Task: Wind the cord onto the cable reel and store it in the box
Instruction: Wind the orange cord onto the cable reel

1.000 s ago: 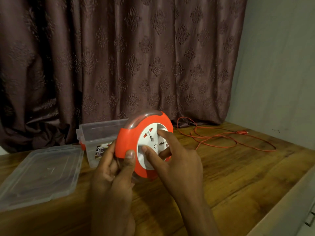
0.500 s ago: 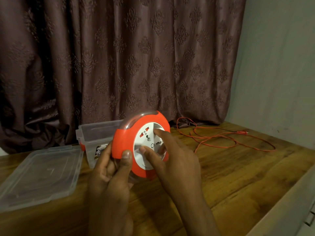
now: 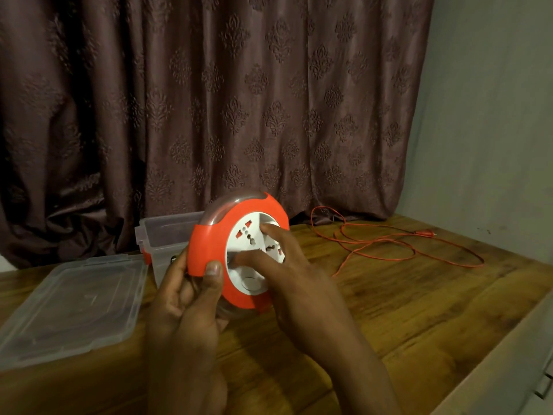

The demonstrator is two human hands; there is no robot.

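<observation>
An orange cable reel [image 3: 209, 247] with a white socket disc and a clear back is held upright above the wooden table [image 3: 389, 310]. My left hand [image 3: 182, 301] grips its left rim, thumb on the orange front. My right hand [image 3: 296, 283] presses its thumb and extended fingers on the white disc. The thin orange cord [image 3: 383, 241] lies in loose loops on the table to the right, with its plug [image 3: 425, 233] at the far end. The clear plastic box [image 3: 167, 232] stands open behind the reel, partly hidden by it.
The box's clear lid [image 3: 74, 301] lies flat on the table at the left. A dark patterned curtain [image 3: 239, 115] hangs behind the table and a pale wall [image 3: 493, 115] closes the right side. A white ledge [image 3: 508, 369] borders the table's right front edge.
The white disc has turned under my right fingers, and my thumb has slid left across it. The reel has shifted slightly left. The cord loops look much the same.
</observation>
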